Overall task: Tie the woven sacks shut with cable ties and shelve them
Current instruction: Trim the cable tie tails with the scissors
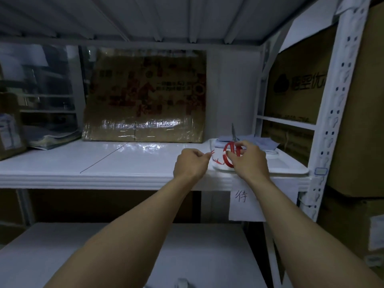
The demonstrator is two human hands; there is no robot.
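Cable tie (212, 153) slants up-right | left hand (192, 163) grip pinches its end | right hand (248, 161) grip holds scissors (226, 155), blades away

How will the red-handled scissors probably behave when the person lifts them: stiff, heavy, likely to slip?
Probably stiff: the scissors have metal blades standing straight up above the red loops. Likely light, yet blade-heavy, so they may tip unless the right hand grips the loops firmly. The glossy plastic loops could slip a little.
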